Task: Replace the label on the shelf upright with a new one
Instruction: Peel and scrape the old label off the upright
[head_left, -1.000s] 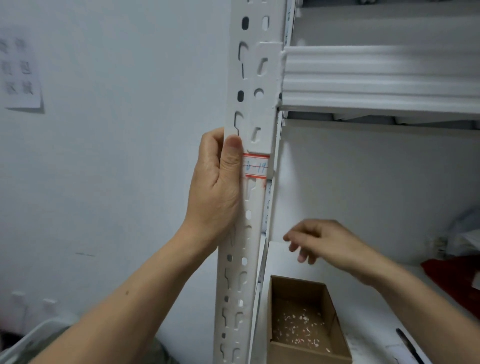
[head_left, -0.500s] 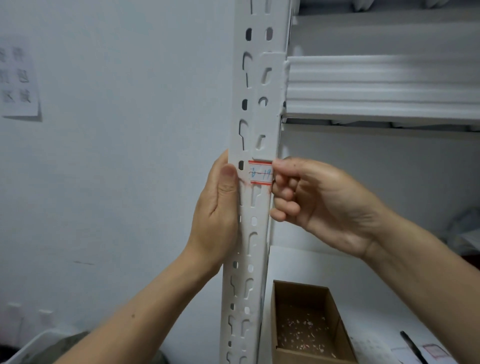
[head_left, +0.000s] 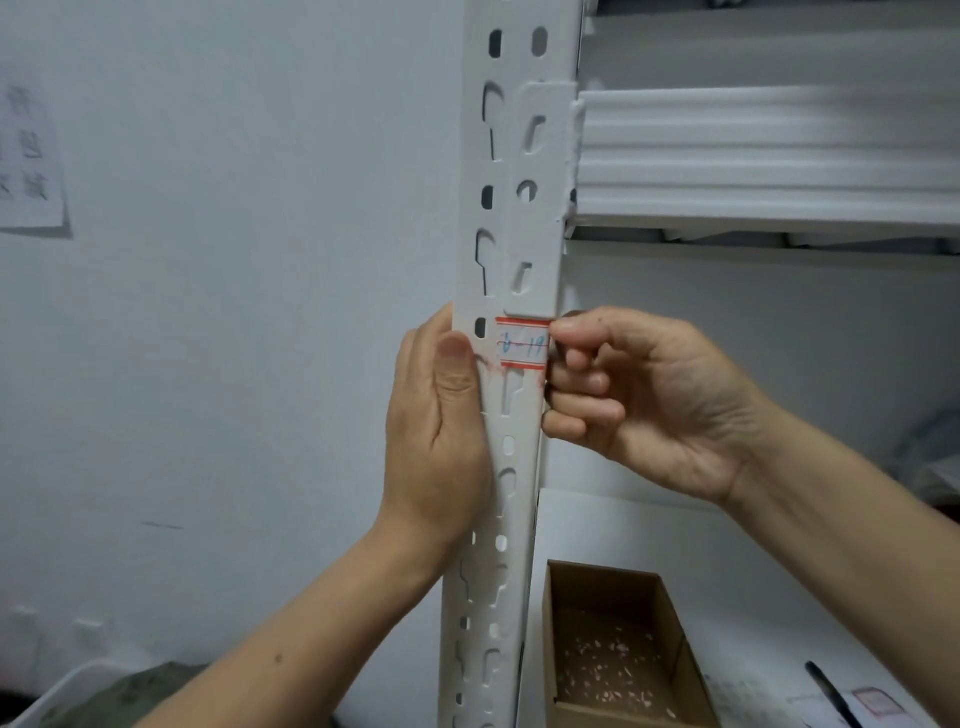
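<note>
A white perforated shelf upright (head_left: 511, 218) runs down the middle of the view. A small white label (head_left: 522, 343) with red bands and blue writing is stuck on its front face. My left hand (head_left: 436, 415) grips the upright's left edge, thumb lying on the front just left of the label. My right hand (head_left: 639, 395) is at the upright's right edge with curled fingers; its forefinger tip touches the label's right end. Pink smears show on the metal around the label.
An open cardboard box (head_left: 613, 660) holding several paper scraps sits on the lower shelf board (head_left: 649, 535). A pen (head_left: 826, 686) and a sheet of labels (head_left: 878, 701) lie at the bottom right. A white shelf beam (head_left: 753, 156) crosses above. A paper notice (head_left: 31, 156) hangs on the left wall.
My right hand rose from above the lower shelf to the label's right end and stayed there. My left hand slid slightly down the upright, uncovering the label's left end.
</note>
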